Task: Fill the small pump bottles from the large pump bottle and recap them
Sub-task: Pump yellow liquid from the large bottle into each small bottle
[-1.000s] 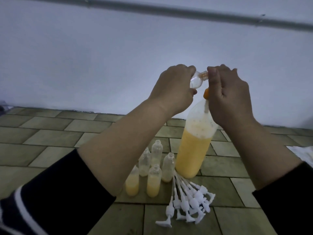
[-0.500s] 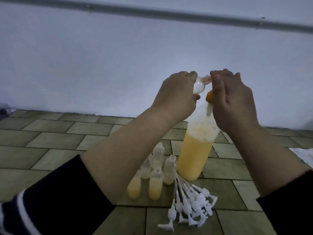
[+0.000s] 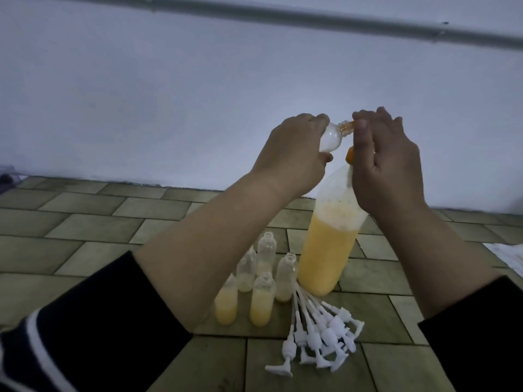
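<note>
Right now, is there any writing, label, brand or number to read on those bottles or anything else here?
None can be read.
Big bottle: clear plastic, no label showing.
Small bottles on the floor: plain, no print.
Bottle in the left hand: plain.
White pumps: no marks visible.
Wall and floor tiles: no signs.

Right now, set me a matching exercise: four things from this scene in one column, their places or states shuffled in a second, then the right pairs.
Things:
1. small bottle
2. large bottle
3. pump caps
4. two front small bottles

States:
A. lying loose in a fan on the tiled floor
B. standing uncapped, partly filled with yellow liquid
C. tilted sideways, gripped in the left hand
D. standing upright, about half full of orange-yellow liquid, right hand at its top

Pairs: 1-C, 2-D, 3-A, 4-B
</note>
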